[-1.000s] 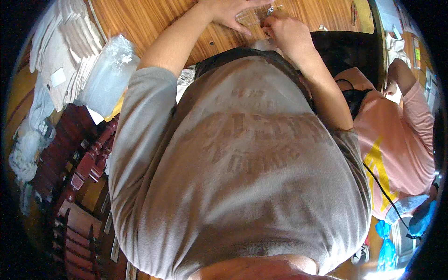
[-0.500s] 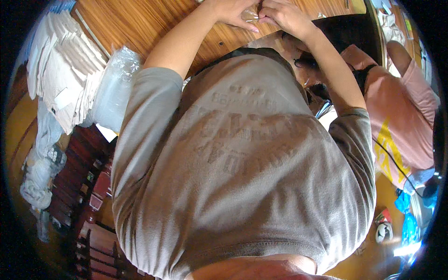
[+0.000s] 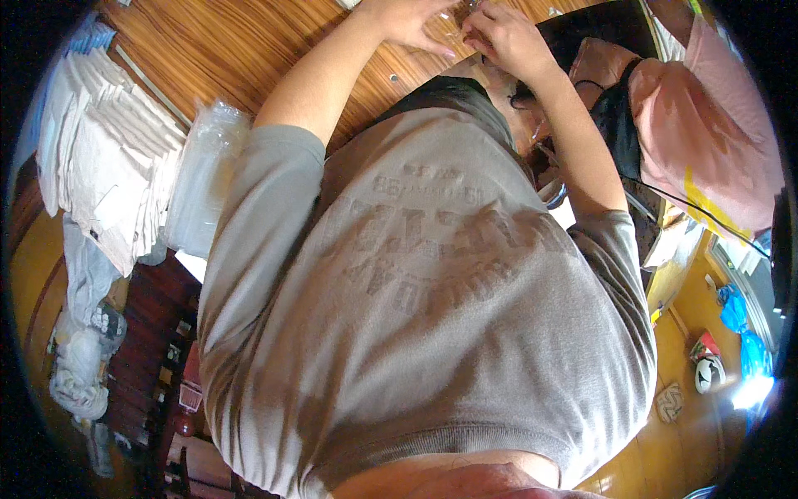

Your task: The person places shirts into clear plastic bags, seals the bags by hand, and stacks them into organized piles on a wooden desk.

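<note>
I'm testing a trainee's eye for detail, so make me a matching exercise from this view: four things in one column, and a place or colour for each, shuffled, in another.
Things
1. Clear plastic
2. Other person's shirt
3. Stack of pale folded pieces
4. Tabletop

Places and colours
A. Brown with a wood grain
B. At the far left of the picture
C. Between the left hand and the right hand
D. Pink

Pairs: 1-C, 2-D, 3-B, 4-A
</note>
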`<state>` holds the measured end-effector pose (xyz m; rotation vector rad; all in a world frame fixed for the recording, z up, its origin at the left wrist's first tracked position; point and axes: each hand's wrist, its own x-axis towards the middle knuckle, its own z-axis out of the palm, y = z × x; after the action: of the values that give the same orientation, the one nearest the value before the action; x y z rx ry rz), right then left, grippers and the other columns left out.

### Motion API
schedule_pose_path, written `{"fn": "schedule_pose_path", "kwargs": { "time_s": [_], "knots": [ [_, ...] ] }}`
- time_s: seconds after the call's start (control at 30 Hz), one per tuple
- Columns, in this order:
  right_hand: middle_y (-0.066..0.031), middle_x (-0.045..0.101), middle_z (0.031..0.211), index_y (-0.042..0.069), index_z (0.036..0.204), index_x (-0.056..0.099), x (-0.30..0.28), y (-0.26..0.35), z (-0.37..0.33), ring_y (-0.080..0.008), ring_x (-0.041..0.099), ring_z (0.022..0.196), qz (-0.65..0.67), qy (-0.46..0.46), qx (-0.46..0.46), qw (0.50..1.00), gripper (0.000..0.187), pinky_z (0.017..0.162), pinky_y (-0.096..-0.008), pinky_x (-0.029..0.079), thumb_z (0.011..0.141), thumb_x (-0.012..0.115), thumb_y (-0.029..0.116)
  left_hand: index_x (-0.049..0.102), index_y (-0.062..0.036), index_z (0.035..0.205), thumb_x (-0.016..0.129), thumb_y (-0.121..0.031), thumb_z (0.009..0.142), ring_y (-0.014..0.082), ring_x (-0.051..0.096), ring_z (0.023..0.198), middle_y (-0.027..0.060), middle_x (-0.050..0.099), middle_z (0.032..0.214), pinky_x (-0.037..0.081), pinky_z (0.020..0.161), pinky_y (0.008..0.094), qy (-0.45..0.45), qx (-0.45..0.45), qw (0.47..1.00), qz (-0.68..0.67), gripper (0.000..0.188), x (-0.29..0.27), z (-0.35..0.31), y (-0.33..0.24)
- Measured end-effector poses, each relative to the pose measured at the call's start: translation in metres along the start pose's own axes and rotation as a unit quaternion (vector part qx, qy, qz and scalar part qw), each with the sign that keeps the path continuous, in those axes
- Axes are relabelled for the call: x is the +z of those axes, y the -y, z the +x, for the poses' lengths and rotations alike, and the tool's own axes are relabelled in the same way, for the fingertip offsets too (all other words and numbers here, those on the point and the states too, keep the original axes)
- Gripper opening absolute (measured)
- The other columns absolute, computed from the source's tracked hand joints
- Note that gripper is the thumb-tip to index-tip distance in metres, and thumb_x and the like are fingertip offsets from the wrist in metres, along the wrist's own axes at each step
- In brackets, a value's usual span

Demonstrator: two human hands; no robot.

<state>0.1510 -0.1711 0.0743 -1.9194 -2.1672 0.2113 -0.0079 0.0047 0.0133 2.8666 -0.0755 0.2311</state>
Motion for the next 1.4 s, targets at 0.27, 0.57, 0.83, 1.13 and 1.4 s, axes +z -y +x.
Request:
{"fn": "schedule_pose_path", "kwargs": {
  "time_s": [0.27, 0.57, 0.83, 1.13, 1.4],
  "knots": [
    [-0.0091, 0.066, 0.100, 0.007, 0.096, 0.070, 0.028, -0.042, 0.008, -0.0307, 0.066, 0.100, 0.068, 0.013, -0.154, 0.986, 0.018, 0.086, -0.0432, 0.054, 0.092, 0.072, 0.025, 0.044, -0.0012, 0.155, 0.076, -0.078, 0.067, 0.0334, 0.025, 0.157, 0.0172, 0.034, 0.167, 0.019, 0.127, 0.0522, -0.044, 0.014, 0.999, -0.019, 0.121, 0.003, 0.002, 0.005],
    [-0.0086, 0.065, 0.098, 0.007, 0.098, 0.071, 0.043, -0.060, 0.010, -0.0313, 0.064, 0.101, 0.036, 0.020, -0.183, 0.982, 0.022, 0.089, -0.0438, 0.052, 0.088, 0.075, 0.025, 0.036, -0.0070, 0.160, 0.077, -0.079, 0.067, 0.0328, 0.018, 0.159, 0.0152, 0.030, 0.169, 0.012, 0.130, 0.0501, 0.050, -0.061, 0.996, -0.029, 0.125, -0.003, 0.010, -0.006],
    [-0.0038, 0.066, 0.112, 0.013, 0.110, 0.072, 0.053, -0.096, 0.018, -0.0279, 0.062, 0.111, 0.128, -0.001, -0.241, 0.962, 0.026, 0.093, -0.0424, 0.051, 0.087, 0.074, 0.024, 0.034, -0.0103, 0.162, 0.075, -0.082, 0.066, 0.0348, 0.020, 0.158, 0.0133, 0.027, 0.170, 0.013, 0.129, 0.0496, 0.046, -0.041, 0.997, -0.045, 0.126, 0.000, 0.013, 0.000],
    [-0.0072, 0.063, 0.103, 0.010, 0.099, 0.069, 0.063, -0.096, 0.026, -0.0300, 0.061, 0.109, 0.105, 0.001, -0.259, 0.960, 0.017, 0.093, -0.0433, 0.050, 0.090, 0.071, 0.024, 0.035, -0.0069, 0.160, 0.073, -0.081, 0.067, 0.0358, 0.019, 0.159, 0.0166, 0.027, 0.170, 0.013, 0.129, 0.0497, 0.057, -0.030, 0.997, -0.046, 0.125, -0.007, 0.019, 0.001],
    [-0.0128, 0.066, 0.114, 0.007, 0.102, 0.068, 0.026, -0.069, 0.006, -0.0333, 0.064, 0.114, 0.086, 0.063, -0.127, 0.986, 0.017, 0.098, -0.0467, 0.052, 0.089, 0.068, 0.018, 0.031, -0.0070, 0.163, 0.070, -0.084, 0.069, 0.0336, 0.018, 0.159, 0.0154, 0.026, 0.171, 0.011, 0.130, 0.0497, 0.052, -0.030, 0.998, -0.019, 0.127, -0.003, 0.015, -0.001]
  ]
}}
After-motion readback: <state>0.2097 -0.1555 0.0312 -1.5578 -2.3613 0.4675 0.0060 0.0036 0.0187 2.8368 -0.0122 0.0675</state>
